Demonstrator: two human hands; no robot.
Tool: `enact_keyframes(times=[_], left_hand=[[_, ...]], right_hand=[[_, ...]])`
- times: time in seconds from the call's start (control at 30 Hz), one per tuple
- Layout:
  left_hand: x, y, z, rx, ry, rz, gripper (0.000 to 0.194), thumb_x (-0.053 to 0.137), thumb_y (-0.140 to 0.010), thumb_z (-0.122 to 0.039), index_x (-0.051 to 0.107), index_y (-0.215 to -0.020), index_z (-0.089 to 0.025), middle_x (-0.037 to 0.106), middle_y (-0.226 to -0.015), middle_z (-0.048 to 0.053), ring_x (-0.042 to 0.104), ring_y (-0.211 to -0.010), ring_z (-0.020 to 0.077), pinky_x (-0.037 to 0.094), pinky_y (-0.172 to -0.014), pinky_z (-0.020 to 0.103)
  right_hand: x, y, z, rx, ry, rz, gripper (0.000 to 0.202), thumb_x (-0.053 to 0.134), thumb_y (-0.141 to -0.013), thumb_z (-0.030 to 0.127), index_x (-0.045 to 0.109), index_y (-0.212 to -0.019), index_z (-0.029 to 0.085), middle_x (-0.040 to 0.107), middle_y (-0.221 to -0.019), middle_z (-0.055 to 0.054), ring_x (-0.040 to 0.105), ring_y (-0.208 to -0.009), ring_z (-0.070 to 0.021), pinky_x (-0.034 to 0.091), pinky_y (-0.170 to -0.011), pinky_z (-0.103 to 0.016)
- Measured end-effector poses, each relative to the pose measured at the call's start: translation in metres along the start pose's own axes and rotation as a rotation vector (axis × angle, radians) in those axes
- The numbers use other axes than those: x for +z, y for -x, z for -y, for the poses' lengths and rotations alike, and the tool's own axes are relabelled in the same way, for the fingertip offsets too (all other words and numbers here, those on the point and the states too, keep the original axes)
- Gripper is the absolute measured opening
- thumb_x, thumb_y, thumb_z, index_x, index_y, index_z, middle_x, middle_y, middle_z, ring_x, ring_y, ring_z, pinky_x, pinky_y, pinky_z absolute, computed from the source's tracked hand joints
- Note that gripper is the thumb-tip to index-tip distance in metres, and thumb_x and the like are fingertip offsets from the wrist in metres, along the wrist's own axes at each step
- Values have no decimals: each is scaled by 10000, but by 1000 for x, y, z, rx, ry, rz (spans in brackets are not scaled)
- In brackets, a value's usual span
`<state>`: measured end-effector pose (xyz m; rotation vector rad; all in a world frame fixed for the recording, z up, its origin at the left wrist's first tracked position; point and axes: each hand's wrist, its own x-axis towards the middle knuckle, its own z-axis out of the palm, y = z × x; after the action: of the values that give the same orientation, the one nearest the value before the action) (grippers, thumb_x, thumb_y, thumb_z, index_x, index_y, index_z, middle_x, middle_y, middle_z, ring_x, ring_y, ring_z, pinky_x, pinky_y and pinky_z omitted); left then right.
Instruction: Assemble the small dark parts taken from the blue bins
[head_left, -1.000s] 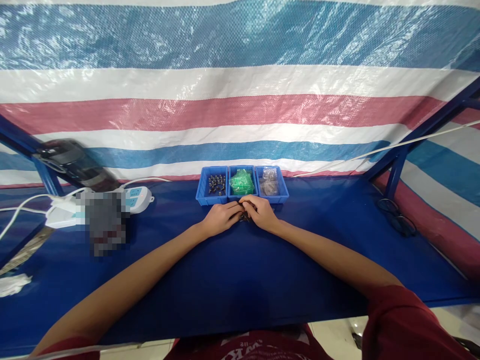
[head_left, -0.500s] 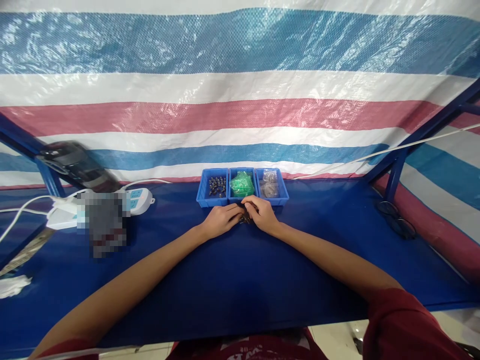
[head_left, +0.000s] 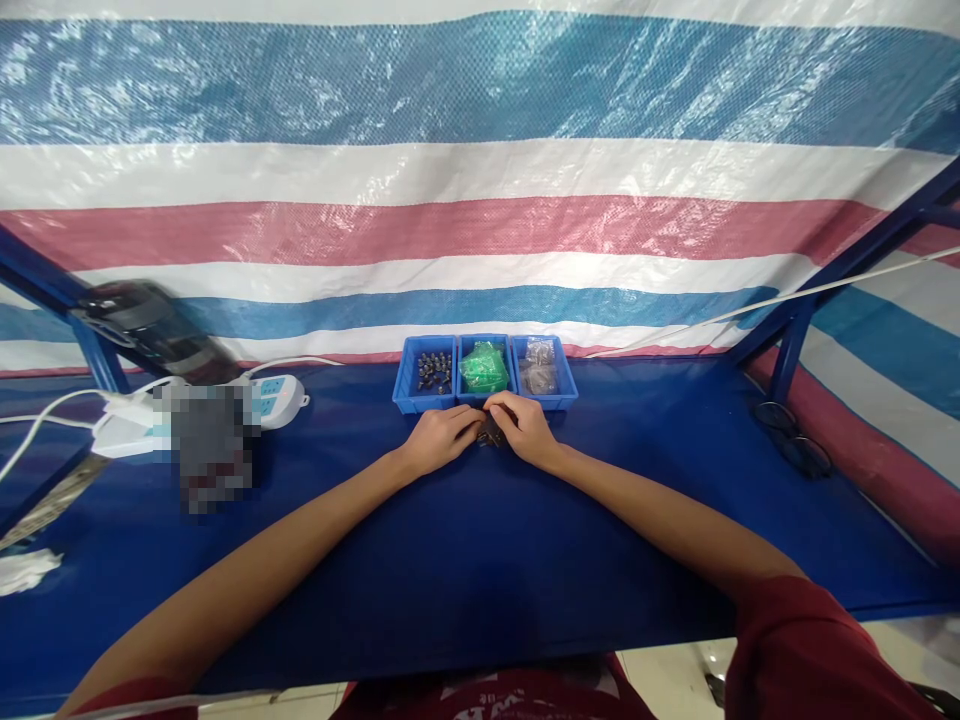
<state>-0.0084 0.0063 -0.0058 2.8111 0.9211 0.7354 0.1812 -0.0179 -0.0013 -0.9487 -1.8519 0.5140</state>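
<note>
Just in front of three joined blue bins, my left hand (head_left: 442, 440) and my right hand (head_left: 526, 434) meet around a small dark item with brassy bits (head_left: 491, 435). The fingers of both hands are bent and closed at it; its shape is too small to make out. The left bin (head_left: 405, 388) holds small dark metal parts (head_left: 435, 370). Green plastic packets (head_left: 484, 368) fill the middle bin (head_left: 486, 401). Clear packets with greyish contents (head_left: 539, 368) lie in the right bin (head_left: 566, 390).
A power strip (head_left: 289, 402) with white cables and a blurred-out dark object (head_left: 214, 445) are at left, before a dark bottle (head_left: 157, 330). Black glasses (head_left: 802, 453) lie at right on the blue table (head_left: 480, 560). White crumpled tissue (head_left: 28, 571) is far left.
The fingers of my left hand have shifted slightly, and a little more of the dark item shows between my hands. The bins and their contents look the same.
</note>
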Motion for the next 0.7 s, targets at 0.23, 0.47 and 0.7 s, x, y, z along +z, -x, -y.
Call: enact_keyframes(times=[0.23,0.47,0.7], left_hand=[[-3,0,-2,-33,42,-90,201,426,-928,-248,595,-1005,-173,665,-892,24,605,-682,98,432,-614,200],[-3,-1,-2,27,23,-87,212,419,-928,-248,605,-988,-167,651,-806,21,585,-627,94,406,-561,196],[-2,0,-2,23,33,-80,208,422,-929,-248,600,-1006,-172,646,-809,20,587,-646,98,407,-573,197]], right_hand=[[2,2,0,77,-32,-53,149,462,-886,260,535,-988,180,563,-718,-9,543,-601,-132,440,-590,-247],[3,2,1,84,-41,-76,141,509,-866,304,568,-913,185,578,-722,-17,545,-582,-127,456,-565,-246],[3,2,-2,65,-34,-64,178,516,-875,332,615,-892,185,640,-774,-40,589,-644,-147,478,-601,-262]])
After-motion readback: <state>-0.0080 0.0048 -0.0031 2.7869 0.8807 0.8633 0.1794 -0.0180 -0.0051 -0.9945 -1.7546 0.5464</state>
